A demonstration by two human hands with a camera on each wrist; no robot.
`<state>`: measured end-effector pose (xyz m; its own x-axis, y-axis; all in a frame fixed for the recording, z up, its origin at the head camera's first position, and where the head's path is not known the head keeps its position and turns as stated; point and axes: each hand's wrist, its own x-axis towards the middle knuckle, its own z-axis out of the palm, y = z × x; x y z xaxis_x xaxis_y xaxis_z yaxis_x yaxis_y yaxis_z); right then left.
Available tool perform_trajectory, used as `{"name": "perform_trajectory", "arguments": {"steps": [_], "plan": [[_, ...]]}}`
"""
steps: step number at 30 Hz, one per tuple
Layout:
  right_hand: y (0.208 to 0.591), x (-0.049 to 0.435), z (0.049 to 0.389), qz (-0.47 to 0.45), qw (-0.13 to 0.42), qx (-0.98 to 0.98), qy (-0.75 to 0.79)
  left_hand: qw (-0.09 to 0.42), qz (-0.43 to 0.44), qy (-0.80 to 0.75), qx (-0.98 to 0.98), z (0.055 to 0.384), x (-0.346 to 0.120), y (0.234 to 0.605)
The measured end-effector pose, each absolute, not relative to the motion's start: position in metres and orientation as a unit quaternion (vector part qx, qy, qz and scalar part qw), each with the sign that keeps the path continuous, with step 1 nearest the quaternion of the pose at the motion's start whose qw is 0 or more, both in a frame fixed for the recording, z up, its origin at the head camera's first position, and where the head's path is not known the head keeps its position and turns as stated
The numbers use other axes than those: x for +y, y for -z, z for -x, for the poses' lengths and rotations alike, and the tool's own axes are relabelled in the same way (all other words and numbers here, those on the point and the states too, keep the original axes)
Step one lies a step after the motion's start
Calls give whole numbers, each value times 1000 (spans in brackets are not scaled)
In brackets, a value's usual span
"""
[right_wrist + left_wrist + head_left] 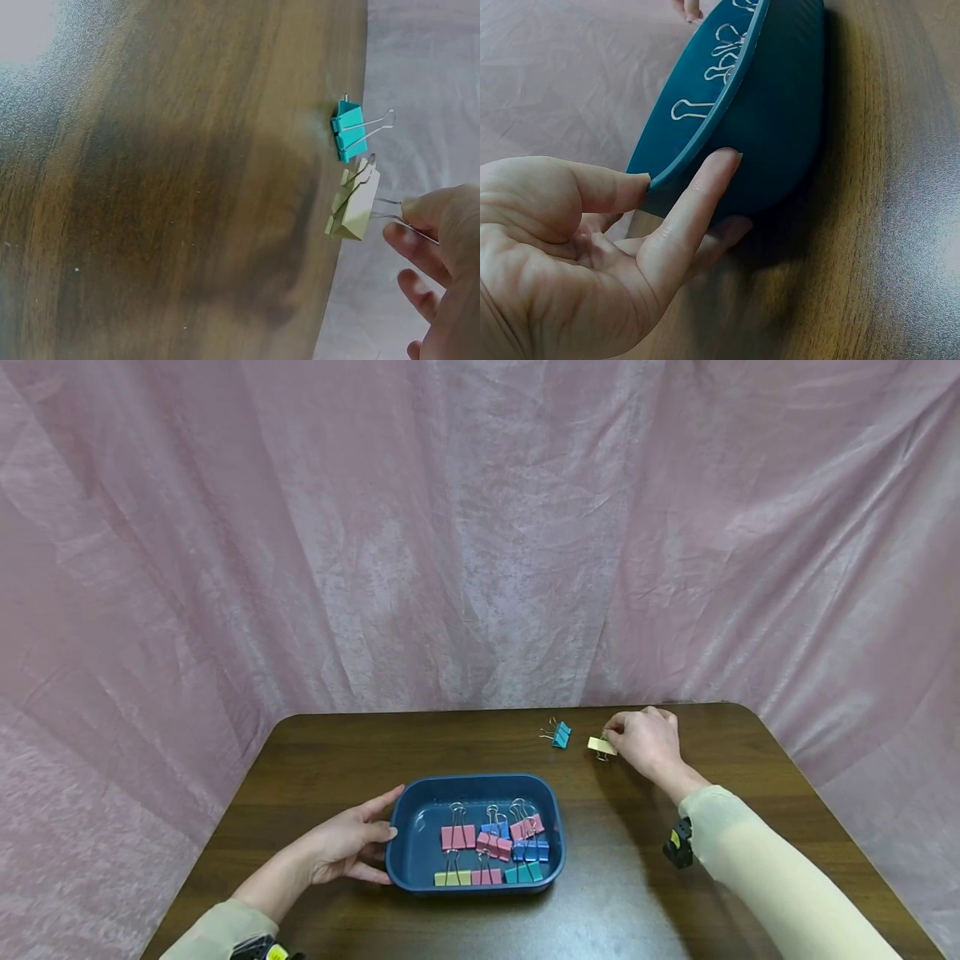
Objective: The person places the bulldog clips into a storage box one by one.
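Observation:
My right hand [647, 743] is over the table's far right part, with thumb and index finger pinching a wire handle of a pale yellow binder clip [356, 201]. In the right wrist view the clip hangs from that handle. A teal binder clip [562, 735] lies just left of it near the back edge. At the front middle is a dark blue rectangular tray [411, 860]. My left hand [347, 843] touches the tray's left end, fingers spread straight along the outer wall and thumb at the rim.
Several binder clips lie inside the tray, among them a pink clip [458, 837], a blue clip [531, 851], a yellow clip [452, 878] and a green clip [523, 872]. The wooden table [330, 760] ends at a pink curtain [465, 543] behind.

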<state>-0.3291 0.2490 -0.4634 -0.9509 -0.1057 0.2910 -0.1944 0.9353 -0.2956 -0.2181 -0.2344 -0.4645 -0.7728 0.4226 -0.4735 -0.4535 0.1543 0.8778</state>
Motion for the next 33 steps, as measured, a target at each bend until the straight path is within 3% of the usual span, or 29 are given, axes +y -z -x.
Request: {"name": "perform_trajectory", "arguments": {"steps": [19,33], "plan": [[448,250,328,-98,172,-964,-180,336,7,-650,682,217,-234,464],[429,244,324,-124,167,-960,-189,336,8,-649,682,217,-234,462]]}}
